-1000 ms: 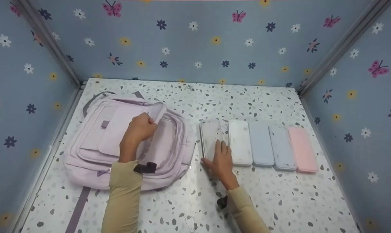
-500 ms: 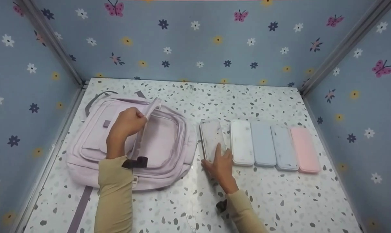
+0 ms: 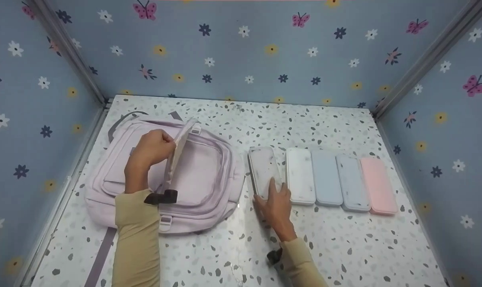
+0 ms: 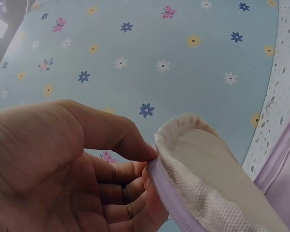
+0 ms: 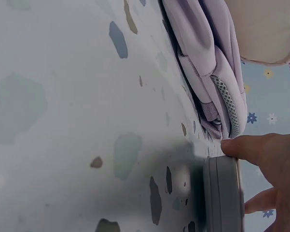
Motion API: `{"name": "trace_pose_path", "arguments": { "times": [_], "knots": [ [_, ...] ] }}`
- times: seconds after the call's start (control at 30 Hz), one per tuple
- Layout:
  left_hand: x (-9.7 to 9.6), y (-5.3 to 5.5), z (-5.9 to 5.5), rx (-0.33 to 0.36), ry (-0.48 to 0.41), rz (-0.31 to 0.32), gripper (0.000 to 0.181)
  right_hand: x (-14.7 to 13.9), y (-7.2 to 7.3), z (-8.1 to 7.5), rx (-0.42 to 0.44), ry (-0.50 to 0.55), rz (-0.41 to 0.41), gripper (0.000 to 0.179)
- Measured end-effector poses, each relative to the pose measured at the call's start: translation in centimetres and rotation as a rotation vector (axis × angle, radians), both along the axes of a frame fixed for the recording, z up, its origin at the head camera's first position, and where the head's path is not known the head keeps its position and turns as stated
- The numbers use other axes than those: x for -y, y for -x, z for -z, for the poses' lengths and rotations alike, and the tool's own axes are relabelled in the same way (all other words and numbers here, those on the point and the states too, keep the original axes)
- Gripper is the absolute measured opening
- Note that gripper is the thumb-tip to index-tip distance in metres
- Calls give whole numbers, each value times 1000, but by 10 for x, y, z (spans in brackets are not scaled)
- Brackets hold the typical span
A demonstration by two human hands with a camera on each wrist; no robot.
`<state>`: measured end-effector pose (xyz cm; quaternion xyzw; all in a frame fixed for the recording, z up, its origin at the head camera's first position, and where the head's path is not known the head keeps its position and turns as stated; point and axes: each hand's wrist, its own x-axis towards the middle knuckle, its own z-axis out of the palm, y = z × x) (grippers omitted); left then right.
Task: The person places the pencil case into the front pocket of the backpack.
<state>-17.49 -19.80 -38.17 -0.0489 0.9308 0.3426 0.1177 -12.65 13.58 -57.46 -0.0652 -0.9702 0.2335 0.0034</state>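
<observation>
A pale lilac backpack [image 3: 209, 167] lies on the table at the left, its front panel [image 3: 180, 147] lifted and its inside showing. My left hand [image 3: 150, 148] pinches the edge of that panel between thumb and fingers; the left wrist view shows the panel's cream lining [image 4: 207, 159] beside the thumb. To the right of the backpack lies a greyish, long flat case [image 3: 263, 167] with rounded corners. My right hand [image 3: 276, 207] rests on its near end, thumb at the left edge and fingers over the top. In the right wrist view the case's side [image 5: 224, 193] lies flat on the table.
Right of the greyish case stands a row of similar flat cases: a white one [image 3: 300, 175], a blue one [image 3: 327, 177], a pale blue-grey one [image 3: 353, 183] and a pink one [image 3: 378, 185]. Flower-patterned walls [image 3: 241, 48] enclose the speckled table [image 3: 304, 123].
My left hand has moved left, pulling the backpack's front panel upright and leftward, so more of the inside shows. My right hand has stayed on the greyish case, sliding slightly toward its near end.
</observation>
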Motion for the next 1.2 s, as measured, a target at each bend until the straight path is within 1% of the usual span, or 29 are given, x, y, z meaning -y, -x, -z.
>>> {"name": "trace_pose_path", "arguments": {
  "times": [0.13, 0.2, 0.4, 0.53, 0.67, 0.93, 1.07, 1.2],
  "knots": [
    [1, 0, -1, 30, -19, -9, 35, -3, 0, -4, 1, 57, 10, 82],
    [2, 0, 0, 34, -29, -8, 35, -4, 0, -5, -10, 77, 11, 82],
    [5, 0, 2, 27, -57, -4, 35, -9, 3, -11, -82, 112, 4, 81],
    [5, 0, 2, 31, -74, -8, 34, -12, 7, -19, -120, 132, -2, 80],
    [6, 1, 2, 37, -97, -13, 34, -13, 13, -29, -155, 149, -27, 79],
    [9, 1, 3, 46, -115, -34, 36, -8, 24, -45, -235, 194, -133, 75],
    [9, 0, 4, 42, -112, -33, 36, -1, 26, -49, -266, 204, -214, 74],
    [9, 0, 4, 38, -101, -29, 36, 8, 25, -50, -281, 196, -301, 74]
  ]
}}
